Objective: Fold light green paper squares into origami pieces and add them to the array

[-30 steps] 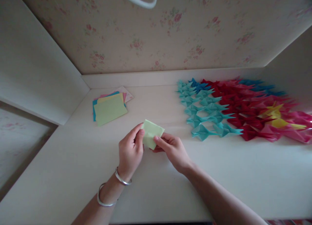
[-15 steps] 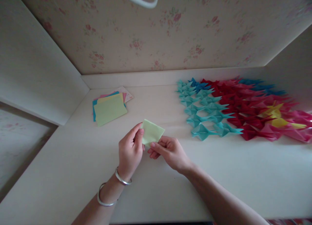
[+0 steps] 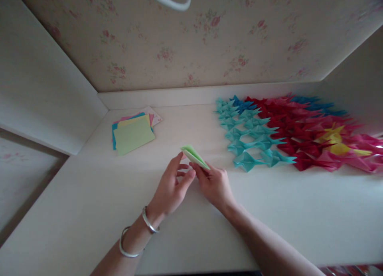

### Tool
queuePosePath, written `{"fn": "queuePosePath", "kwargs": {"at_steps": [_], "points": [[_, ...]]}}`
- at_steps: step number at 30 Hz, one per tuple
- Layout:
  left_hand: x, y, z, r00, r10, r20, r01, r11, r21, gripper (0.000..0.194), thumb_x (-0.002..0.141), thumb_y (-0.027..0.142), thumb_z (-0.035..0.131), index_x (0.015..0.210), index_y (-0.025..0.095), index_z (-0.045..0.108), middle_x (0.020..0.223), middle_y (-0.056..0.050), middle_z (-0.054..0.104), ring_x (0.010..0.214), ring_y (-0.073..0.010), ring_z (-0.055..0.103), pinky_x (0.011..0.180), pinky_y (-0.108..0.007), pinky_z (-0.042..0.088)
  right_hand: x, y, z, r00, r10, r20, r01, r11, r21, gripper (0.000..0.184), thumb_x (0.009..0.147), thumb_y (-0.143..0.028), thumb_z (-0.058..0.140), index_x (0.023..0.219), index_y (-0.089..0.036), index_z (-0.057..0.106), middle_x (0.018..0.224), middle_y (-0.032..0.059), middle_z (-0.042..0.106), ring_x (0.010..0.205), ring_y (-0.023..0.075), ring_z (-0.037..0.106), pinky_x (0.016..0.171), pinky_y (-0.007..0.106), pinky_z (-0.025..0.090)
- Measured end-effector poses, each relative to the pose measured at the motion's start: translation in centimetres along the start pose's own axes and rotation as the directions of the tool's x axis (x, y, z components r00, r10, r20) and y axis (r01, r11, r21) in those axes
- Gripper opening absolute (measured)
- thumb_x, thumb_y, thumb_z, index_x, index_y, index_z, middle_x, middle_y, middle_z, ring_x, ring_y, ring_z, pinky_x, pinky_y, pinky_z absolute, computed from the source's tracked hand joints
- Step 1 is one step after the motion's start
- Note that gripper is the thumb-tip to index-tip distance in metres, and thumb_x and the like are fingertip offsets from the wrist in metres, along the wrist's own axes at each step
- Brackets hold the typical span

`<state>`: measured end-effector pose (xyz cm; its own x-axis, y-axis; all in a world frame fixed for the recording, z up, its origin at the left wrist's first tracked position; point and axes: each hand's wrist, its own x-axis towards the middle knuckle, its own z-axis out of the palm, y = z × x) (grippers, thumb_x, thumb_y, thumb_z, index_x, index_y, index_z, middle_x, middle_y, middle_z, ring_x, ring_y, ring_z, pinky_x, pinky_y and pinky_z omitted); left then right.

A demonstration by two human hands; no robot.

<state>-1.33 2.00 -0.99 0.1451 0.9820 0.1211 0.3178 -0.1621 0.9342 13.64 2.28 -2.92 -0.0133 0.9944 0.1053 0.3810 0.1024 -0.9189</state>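
Observation:
A small folded sheet of light green origami paper (image 3: 196,157) is held above the white table, tilted so that its layered edge shows. My right hand (image 3: 216,187) pinches it at its lower right end. To its left, my left hand (image 3: 171,184) has its thumb and fingers apart, with a fingertip by the paper's upper left end; whether it touches the paper there I cannot tell. Two silver bangles (image 3: 150,220) circle my left wrist and forearm.
At the back left of the table (image 3: 185,236) lies a stack of coloured paper sheets (image 3: 135,135), light green on top. Rows of folded paper cranes in turquoise (image 3: 248,161), red (image 3: 311,160), pink, blue and yellow fill the right side. A white cable (image 3: 170,2) hangs above.
The green paper has turned from lying flat toward me to showing its edge. My left hand has loosened its pinch and spread its fingers, while my right hand keeps hold.

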Motion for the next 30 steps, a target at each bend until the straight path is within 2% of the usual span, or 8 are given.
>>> {"fn": "queuePosePath", "kwargs": {"at_steps": [3, 10, 15, 18, 21, 25, 27, 30], "points": [[-0.3, 0.1, 0.4, 0.987, 0.078, 0.139, -0.081, 0.997, 0.016, 0.049, 0.098, 0.039, 0.051, 0.142, 0.018, 0.044, 0.135, -0.019, 0.058, 0.118, -0.0268, 0.062, 0.098, -0.039, 0.053, -0.7, -0.1, -0.2, 0.977, -0.180, 0.114, 0.203, 0.950, -0.239, 0.040, 0.086, -0.013, 0.051, 0.118, -0.027, 0.071, 0.092, 0.0054, 0.079, 0.074, 0.0229, 0.074, 0.065, 0.027, 0.048], [-1.0, 0.0, 0.4, 0.965, 0.170, 0.200, -0.194, 0.975, 0.110, 0.082, 0.086, 0.054, 0.063, 0.152, 0.018, 0.030, 0.157, -0.020, 0.032, 0.146, -0.0359, 0.029, 0.117, -0.053, 0.032, -1.0, -0.6, -0.6, 0.949, -0.221, 0.227, 0.292, 0.886, -0.361, 0.046, 0.087, -0.015, 0.053, 0.131, -0.024, 0.058, 0.087, 0.0063, 0.077, 0.065, 0.0196, 0.069, 0.057, 0.025, 0.041], [-1.2, 0.0, 0.5, 0.960, 0.178, 0.217, -0.210, 0.968, 0.135, 0.074, 0.093, 0.042, 0.058, 0.154, 0.020, 0.024, 0.160, -0.017, 0.028, 0.148, -0.0340, 0.024, 0.120, -0.053, 0.025, -1.0, -0.6, -0.4, 0.943, -0.248, 0.224, 0.321, 0.855, -0.407, 0.041, 0.085, -0.013, 0.054, 0.125, -0.019, 0.061, 0.085, 0.0081, 0.075, 0.065, 0.0201, 0.067, 0.056, 0.026, 0.040], [-1.2, -0.2, 0.4, 0.969, 0.185, 0.166, -0.207, 0.971, 0.123, 0.075, 0.092, 0.037, 0.060, 0.155, 0.022, 0.022, 0.156, -0.016, 0.033, 0.145, -0.0342, 0.030, 0.119, -0.052, 0.028, -0.9, -0.7, -0.4, 0.948, -0.248, 0.198, 0.299, 0.908, -0.294, 0.044, 0.080, -0.010, 0.056, 0.122, -0.021, 0.062, 0.090, 0.0079, 0.074, 0.069, 0.0211, 0.067, 0.058, 0.027, 0.044], [-1.0, -0.4, 0.1, 0.985, 0.152, 0.080, -0.155, 0.987, 0.038, 0.081, 0.090, 0.034, 0.065, 0.156, 0.026, 0.019, 0.149, -0.015, 0.040, 0.133, -0.0336, 0.047, 0.110, -0.050, 0.042, -0.5, -1.0, -0.6, 0.982, -0.150, 0.113, 0.148, 0.989, 0.024, 0.042, 0.081, -0.009, 0.055, 0.120, -0.024, 0.063, 0.094, 0.0053, 0.074, 0.073, 0.0191, 0.068, 0.061, 0.026, 0.050], [-0.6, -0.3, -0.2, 0.996, 0.077, 0.043, -0.074, 0.995, -0.066, 0.087, 0.087, 0.031, 0.070, 0.156, 0.032, 0.017, 0.149, -0.013, 0.042, 0.121, -0.0299, 0.059, 0.100, -0.044, 0.052, -0.1, -1.4, -1.1, 0.999, 0.026, 0.019, -0.033, 0.826, 0.563, 0.024, 0.095, -0.027, 0.053, 0.116, -0.029, 0.063, 0.117, 0.0048, 0.068, 0.086, 0.0174, 0.068, 0.069, 0.028, 0.056], [-0.5, -0.1, -0.2, 0.996, 0.051, 0.071, -0.044, 0.994, -0.099, 0.091, 0.085, 0.030, 0.073, 0.156, 0.032, 0.016, 0.152, -0.013, 0.041, 0.117, -0.0284, 0.062, 0.098, -0.043, 0.053, 0.0, -1.4, -1.2, 0.998, 0.041, 0.037, -0.056, 0.749, 0.660, 0.026, 0.096, -0.035, 0.056, 0.121, -0.031, 0.061, 0.130, 0.0046, 0.062, 0.097, 0.0184, 0.066, 0.077, 0.030, 0.057], [-0.5, 0.1, 0.0, 0.990, 0.038, 0.136, -0.014, 0.984, -0.178, 0.094, 0.083, 0.028, 0.075, 0.156, 0.030, 0.016, 0.150, -0.013, 0.045, 0.116, -0.0286, 0.064, 0.095, -0.041, 0.055, -0.1, -1.2, -1.1, 0.995, 0.018, 0.095, -0.077, 0.741, 0.667, 0.034, 0.093, -0.039, 0.062, 0.126, -0.035, 0.058, 0.134, 0.0035, 0.059, 0.105, 0.0189, 0.063, 0.088, 0.032, 0.054]]}}
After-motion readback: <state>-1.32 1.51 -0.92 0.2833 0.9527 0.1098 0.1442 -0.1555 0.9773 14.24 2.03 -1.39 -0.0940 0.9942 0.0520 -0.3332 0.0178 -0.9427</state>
